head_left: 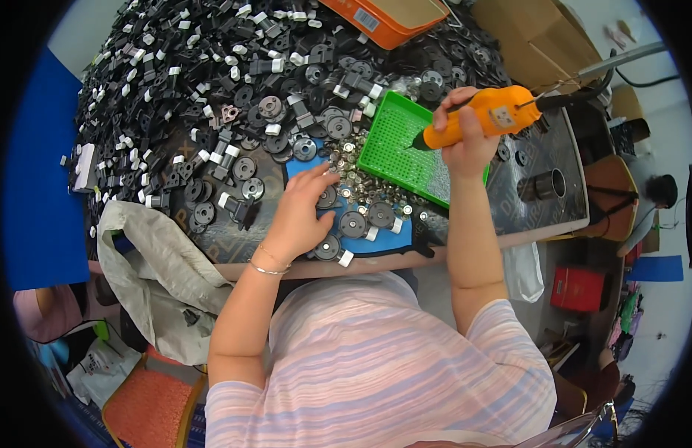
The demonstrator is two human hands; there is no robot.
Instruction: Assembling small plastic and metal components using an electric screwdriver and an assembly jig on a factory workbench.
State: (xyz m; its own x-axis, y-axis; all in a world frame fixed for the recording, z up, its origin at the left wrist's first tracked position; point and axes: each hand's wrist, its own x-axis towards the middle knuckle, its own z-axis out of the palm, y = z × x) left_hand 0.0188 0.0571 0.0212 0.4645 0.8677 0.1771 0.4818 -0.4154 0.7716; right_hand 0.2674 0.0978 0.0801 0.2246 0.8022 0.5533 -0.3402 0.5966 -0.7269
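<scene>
My right hand (471, 138) is wrapped around an orange electric screwdriver (503, 112). The dark tip of the tool points down into a green perforated tray (391, 166), where many tiny silver screws (437, 183) lie towards the right side. My left hand (303, 209) rests at the edge of a blue mat (394, 240), thumb and fingers spread. Between them sits a dark round disc part (326, 197), partly covered by the hand. Just beyond the fingertips is a heap of small brassy metal pieces (352, 175). More discs with white-tipped arms (353, 224) lie near the thumb.
A large heap of black parts with white ends (174, 82) covers the table's far left. An orange box (391, 19) and a cardboard box (540, 41) stand at the back. A metal cup (544, 185) lies at right. Grey cloth (156, 269) hangs over the front edge.
</scene>
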